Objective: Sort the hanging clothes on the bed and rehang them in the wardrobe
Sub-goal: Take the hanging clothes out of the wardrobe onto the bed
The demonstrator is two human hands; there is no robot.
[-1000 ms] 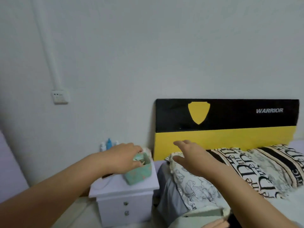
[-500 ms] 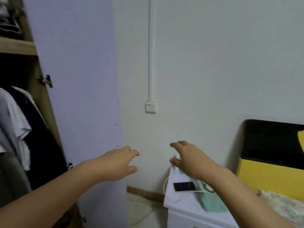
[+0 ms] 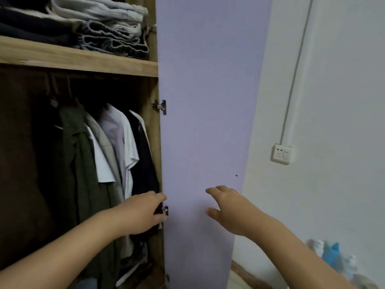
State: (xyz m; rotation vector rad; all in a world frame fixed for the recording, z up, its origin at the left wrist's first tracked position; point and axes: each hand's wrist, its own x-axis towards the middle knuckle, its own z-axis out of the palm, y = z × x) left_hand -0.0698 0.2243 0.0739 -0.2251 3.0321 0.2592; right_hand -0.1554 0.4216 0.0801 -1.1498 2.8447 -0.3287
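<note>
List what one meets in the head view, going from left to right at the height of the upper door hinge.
Hanging clothes → upper hinge → lilac wardrobe door → white cable conduit on the wall.

Folded clothes (image 3: 100, 24) lie on the wooden shelf (image 3: 79, 59) above hanging shirts (image 3: 116, 147); the lilac wardrobe door (image 3: 208, 101) stands right of them, my hands before it.

Both forearms come into view bare, no sleeves anywhere along them. The bare left hand (image 3: 143, 213) wears no ring, watch or glove; neither does the bare right hand (image 3: 227, 207).
</note>
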